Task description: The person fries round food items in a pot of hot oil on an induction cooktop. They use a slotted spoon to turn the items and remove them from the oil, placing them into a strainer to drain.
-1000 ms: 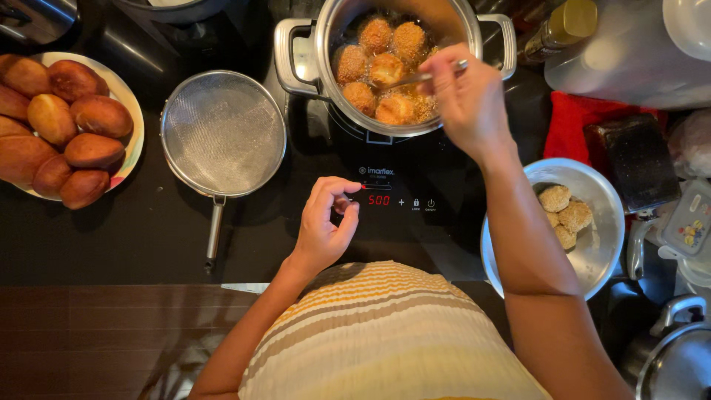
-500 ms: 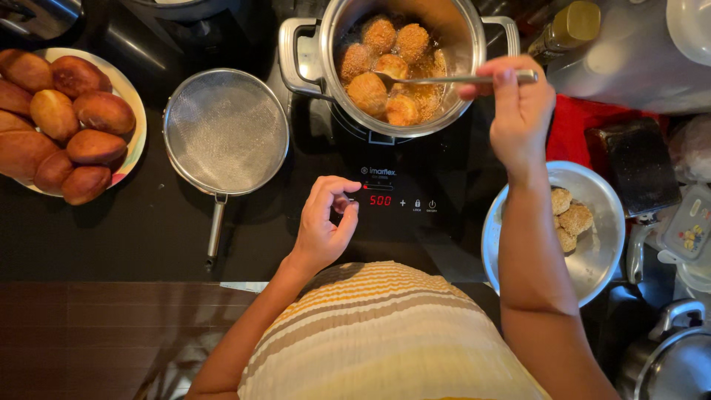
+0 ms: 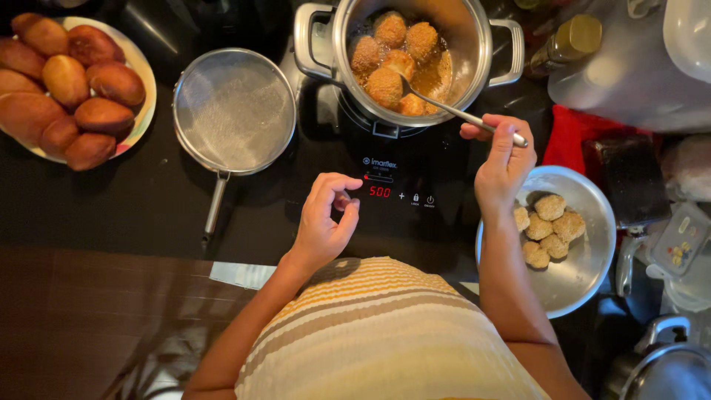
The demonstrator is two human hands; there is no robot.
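Observation:
A steel pot (image 3: pixel 490 37) of hot oil stands on a black induction cooker (image 3: pixel 404 222), with several breaded balls (image 3: pixel 385 85) frying in it. My right hand (image 3: pixel 503 159) grips a metal spoon (image 3: pixel 452 111) whose tip reaches in among the balls near the pot's front rim. My left hand (image 3: pixel 326 218) rests with curled fingers on the cooker's control panel, just left of the red lit display (image 3: pixel 379 191). A steel bowl (image 3: pixel 585 274) under my right forearm holds several uncooked breaded balls (image 3: pixel 544 226).
A wire mesh strainer (image 3: pixel 233 111) lies left of the pot. A plate (image 3: pixel 144 111) with several browned fried rolls sits far left. A bottle (image 3: pixel 566 44), containers and a red cloth (image 3: pixel 566 137) crowd the right side. A kettle (image 3: pixel 659 367) is at the bottom right.
My right hand has pulled back from over the pot toward me, and now holds the spoon by its end. The left hand stays on the control panel.

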